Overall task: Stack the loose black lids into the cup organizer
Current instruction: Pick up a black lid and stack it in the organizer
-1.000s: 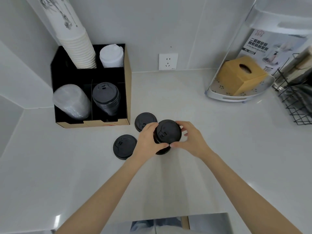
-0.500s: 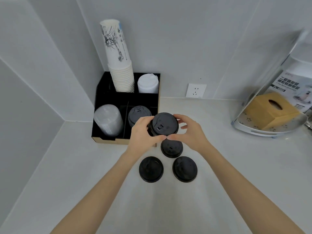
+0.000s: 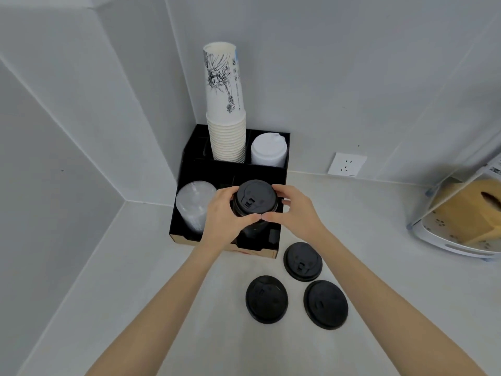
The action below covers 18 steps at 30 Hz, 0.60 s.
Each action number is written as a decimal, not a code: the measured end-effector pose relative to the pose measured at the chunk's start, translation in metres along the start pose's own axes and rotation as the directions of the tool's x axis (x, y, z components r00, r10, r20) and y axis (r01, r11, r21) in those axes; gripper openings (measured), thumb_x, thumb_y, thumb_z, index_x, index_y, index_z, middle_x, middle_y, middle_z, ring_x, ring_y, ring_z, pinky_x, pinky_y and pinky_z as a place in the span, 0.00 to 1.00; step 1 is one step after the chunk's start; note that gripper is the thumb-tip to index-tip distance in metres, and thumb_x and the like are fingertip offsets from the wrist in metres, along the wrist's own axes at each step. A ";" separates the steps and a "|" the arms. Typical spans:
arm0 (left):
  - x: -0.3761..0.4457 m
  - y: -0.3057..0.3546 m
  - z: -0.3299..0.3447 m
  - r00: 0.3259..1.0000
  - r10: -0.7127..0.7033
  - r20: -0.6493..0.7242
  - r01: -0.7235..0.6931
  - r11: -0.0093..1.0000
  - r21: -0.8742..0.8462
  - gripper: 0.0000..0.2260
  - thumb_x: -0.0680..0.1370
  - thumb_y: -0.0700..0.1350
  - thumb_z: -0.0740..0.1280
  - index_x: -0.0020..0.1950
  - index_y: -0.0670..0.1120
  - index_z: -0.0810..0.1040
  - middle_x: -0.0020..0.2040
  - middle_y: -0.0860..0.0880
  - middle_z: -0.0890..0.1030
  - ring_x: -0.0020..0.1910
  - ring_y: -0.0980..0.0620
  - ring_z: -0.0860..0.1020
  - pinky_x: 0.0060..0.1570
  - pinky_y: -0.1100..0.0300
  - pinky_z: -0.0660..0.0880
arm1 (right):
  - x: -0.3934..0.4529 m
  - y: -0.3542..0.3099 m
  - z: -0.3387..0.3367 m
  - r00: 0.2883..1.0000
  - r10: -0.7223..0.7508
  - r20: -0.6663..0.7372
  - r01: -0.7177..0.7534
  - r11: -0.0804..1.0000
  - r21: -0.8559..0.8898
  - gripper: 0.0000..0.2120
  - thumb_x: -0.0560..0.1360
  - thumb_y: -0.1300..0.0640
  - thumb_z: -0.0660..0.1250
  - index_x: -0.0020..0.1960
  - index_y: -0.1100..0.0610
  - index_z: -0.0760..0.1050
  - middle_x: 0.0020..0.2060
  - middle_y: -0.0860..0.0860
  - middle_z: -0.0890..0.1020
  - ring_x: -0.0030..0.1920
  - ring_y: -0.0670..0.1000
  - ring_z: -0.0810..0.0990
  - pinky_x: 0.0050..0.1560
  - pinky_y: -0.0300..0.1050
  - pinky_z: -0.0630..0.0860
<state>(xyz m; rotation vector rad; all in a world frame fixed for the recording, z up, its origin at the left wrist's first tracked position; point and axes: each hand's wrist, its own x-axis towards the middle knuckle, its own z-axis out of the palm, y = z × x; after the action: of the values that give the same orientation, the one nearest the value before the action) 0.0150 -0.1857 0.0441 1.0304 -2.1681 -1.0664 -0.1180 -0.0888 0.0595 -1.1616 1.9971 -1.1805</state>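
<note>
Both hands, left [image 3: 225, 215] and right [image 3: 292, 210], grip a short stack of round black plastic lids [image 3: 254, 200] above the black cardboard cup organizer [image 3: 187, 169]; lower it squarely into the front-right compartment.

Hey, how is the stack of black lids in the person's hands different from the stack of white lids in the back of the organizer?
The stack of black plastic lids is held by the left hand and right hand over the front right compartment of the black cup organizer; the stack of white plastic lids sits untouched in the back right compartment. They differ in colour, black against white. Both are round drink lids, nested and facing up.
</note>
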 end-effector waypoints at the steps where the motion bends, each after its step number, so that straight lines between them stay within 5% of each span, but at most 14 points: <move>1: 0.002 -0.003 0.001 1.000 -0.008 0.000 0.008 1.000 0.004 0.31 0.62 0.47 0.77 0.61 0.44 0.70 0.60 0.44 0.75 0.58 0.48 0.74 0.57 0.57 0.71 | 0.003 0.002 0.002 1.000 0.005 0.006 -0.005 1.000 -0.011 0.31 0.64 0.61 0.75 0.64 0.58 0.68 0.62 0.56 0.75 0.58 0.49 0.73 0.59 0.41 0.68; 10: 0.005 -0.021 0.012 0.998 -0.056 0.025 0.055 0.997 0.046 0.30 0.63 0.47 0.77 0.61 0.43 0.70 0.60 0.43 0.75 0.58 0.48 0.73 0.53 0.60 0.69 | 0.014 0.019 0.013 0.998 0.054 0.040 -0.052 0.997 -0.063 0.32 0.65 0.61 0.74 0.66 0.58 0.66 0.63 0.56 0.74 0.61 0.54 0.73 0.57 0.40 0.66; 14: 0.005 -0.024 0.013 0.998 -0.065 0.016 0.064 0.996 0.056 0.32 0.63 0.47 0.77 0.62 0.42 0.70 0.60 0.43 0.74 0.59 0.47 0.73 0.59 0.53 0.73 | 0.015 0.021 0.017 0.998 0.049 0.043 -0.046 0.998 -0.053 0.32 0.65 0.61 0.74 0.66 0.57 0.66 0.63 0.56 0.74 0.61 0.53 0.73 0.56 0.40 0.66; 18: 0.004 -0.026 0.014 0.996 -0.084 0.037 0.082 0.995 0.057 0.31 0.63 0.46 0.76 0.62 0.43 0.70 0.60 0.43 0.75 0.59 0.47 0.73 0.58 0.55 0.72 | 0.014 0.022 0.018 0.997 0.032 0.069 -0.024 0.993 -0.114 0.33 0.66 0.60 0.73 0.67 0.58 0.64 0.65 0.57 0.72 0.64 0.54 0.71 0.63 0.45 0.68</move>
<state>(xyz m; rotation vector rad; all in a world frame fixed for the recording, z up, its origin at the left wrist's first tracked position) 0.0139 -0.1933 0.0153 1.1425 -2.2148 -1.0774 -0.1195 -0.1035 0.0310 -1.2090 2.0419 -1.0092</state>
